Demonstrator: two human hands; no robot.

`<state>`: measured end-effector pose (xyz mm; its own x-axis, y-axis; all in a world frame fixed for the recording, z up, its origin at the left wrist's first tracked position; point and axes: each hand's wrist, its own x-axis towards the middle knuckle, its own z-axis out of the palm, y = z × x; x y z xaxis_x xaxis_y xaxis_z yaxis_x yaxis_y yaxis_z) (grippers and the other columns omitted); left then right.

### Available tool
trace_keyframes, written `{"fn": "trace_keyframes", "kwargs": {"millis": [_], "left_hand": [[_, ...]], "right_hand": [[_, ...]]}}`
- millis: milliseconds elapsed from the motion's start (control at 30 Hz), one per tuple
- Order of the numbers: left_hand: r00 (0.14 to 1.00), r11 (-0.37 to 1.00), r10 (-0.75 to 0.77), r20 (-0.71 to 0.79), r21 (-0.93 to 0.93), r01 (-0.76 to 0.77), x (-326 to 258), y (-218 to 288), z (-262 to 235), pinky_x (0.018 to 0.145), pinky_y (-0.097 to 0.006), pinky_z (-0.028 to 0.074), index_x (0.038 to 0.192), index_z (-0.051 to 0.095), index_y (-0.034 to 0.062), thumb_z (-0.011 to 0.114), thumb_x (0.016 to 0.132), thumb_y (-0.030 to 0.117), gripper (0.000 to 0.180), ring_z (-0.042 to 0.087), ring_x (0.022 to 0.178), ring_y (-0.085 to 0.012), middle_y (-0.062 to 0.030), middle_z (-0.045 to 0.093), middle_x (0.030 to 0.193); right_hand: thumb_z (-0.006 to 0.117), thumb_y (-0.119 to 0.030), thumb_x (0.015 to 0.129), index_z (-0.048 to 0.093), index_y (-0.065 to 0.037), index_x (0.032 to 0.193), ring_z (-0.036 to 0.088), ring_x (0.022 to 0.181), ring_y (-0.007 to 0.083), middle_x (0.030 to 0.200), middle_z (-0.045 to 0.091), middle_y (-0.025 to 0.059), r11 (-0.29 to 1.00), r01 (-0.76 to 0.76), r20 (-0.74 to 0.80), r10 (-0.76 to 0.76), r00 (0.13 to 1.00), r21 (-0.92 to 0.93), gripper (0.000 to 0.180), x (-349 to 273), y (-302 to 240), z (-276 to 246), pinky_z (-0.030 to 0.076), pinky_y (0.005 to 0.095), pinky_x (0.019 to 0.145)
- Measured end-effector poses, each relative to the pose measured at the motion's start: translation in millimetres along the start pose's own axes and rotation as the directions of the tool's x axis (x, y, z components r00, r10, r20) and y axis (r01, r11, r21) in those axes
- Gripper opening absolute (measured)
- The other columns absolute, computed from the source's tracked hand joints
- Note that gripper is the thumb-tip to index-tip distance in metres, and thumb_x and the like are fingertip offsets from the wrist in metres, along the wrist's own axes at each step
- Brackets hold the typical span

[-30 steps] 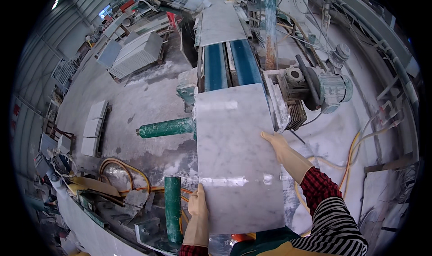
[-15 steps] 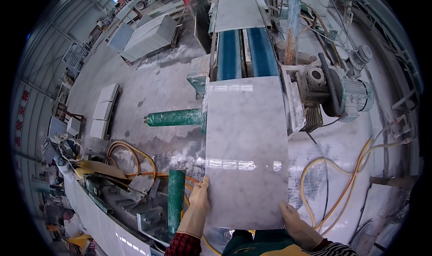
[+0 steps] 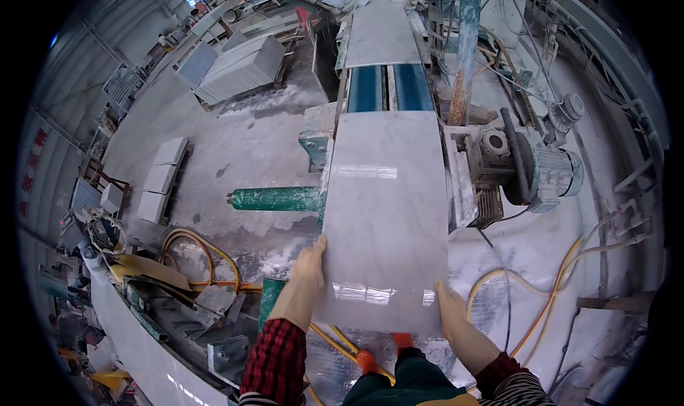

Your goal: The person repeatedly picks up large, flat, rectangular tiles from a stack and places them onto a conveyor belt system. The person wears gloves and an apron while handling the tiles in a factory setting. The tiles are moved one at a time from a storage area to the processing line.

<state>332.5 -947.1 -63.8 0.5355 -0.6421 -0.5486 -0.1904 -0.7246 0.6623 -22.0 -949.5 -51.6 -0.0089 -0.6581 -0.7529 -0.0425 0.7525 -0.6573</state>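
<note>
Your left hand and right hand clamp opposite edges of the pale slab, probably for balance, blue belts ahead of both.

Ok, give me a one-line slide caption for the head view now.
Left hand and right hand at opposite edges of a glossy pale slab, blue belts beyond its far end.
</note>
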Motion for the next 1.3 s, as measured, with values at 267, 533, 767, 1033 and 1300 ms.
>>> {"fn": "trace_keyframes", "kwargs": {"millis": [267,533,767,1033,1300], "left_hand": [[0.956,0.873,0.232,-0.182,-0.395,-0.287,19.3,25.0,12.0,0.104,-0.04,0.047,0.151,0.041,0.0046,0.06,0.097,0.05,0.073,0.059,0.123,-0.0273,-0.0166,0.052,0.144],[0.92,0.722,-0.223,0.323,-0.579,0.378,-107.2,-27.9,30.8,0.078,-0.035,0.058,0.133,0.056,-0.0038,0.052,0.103,0.051,0.063,0.069,0.093,-0.0218,-0.0166,0.07,0.112],[0.952,0.732,-0.026,0.305,-0.643,0.226,-58.1,-50.6,56.0,0.062,-0.028,0.057,0.099,0.065,-0.0069,0.046,0.109,0.039,0.051,0.068,0.067,-0.0227,-0.0168,0.072,0.085],[0.993,0.805,0.015,0.114,-0.591,0.056,-28.6,-13.8,55.8,0.064,-0.031,0.059,0.1,0.063,-0.0086,0.052,0.107,0.04,0.05,0.069,0.069,-0.0217,-0.0174,0.071,0.085],[0.974,0.798,0.094,0.207,-0.6,0.05,49.0,48.6,66.8,0.063,-0.029,0.059,0.099,0.065,-0.0071,0.053,0.106,0.043,0.051,0.069,0.069,-0.0207,-0.0161,0.072,0.085]], "right_hand": [[0.063,-0.048,0.098,0.058,0.004,0.136,0.06,0.117,0.0276,0.131,0.063,0.0141,0.953,0.163,0.253,-0.229,0.94,0.255,0.064,99.3,-31.4,-10.7,0.05,0.0391,0.097],[0.043,-0.049,0.107,0.06,0.005,0.13,0.073,0.085,0.0253,0.106,0.074,0.0207,0.971,-0.143,0.51,0.025,0.86,0.192,0.062,34.4,26.2,-42.2,0.06,0.0339,0.077],[0.038,-0.042,0.109,0.067,0.008,0.112,0.07,0.068,0.0204,0.092,0.075,0.0195,0.982,0.098,0.255,-0.137,0.957,0.159,0.058,33.9,10.2,-0.8,0.056,0.0278,0.062],[0.04,-0.039,0.109,0.067,0.011,0.105,0.066,0.06,0.0195,0.082,0.073,0.0192,0.961,0.067,0.222,-0.129,0.966,0.269,0.057,54.7,-22.2,27.9,0.053,0.0271,0.055],[0.041,-0.041,0.108,0.07,0.008,0.1,0.067,0.059,0.0204,0.083,0.075,0.0193,0.954,0.113,0.14,-0.156,0.978,0.277,0.058,121.8,-96.2,45.4,0.053,0.0269,0.052]]}}
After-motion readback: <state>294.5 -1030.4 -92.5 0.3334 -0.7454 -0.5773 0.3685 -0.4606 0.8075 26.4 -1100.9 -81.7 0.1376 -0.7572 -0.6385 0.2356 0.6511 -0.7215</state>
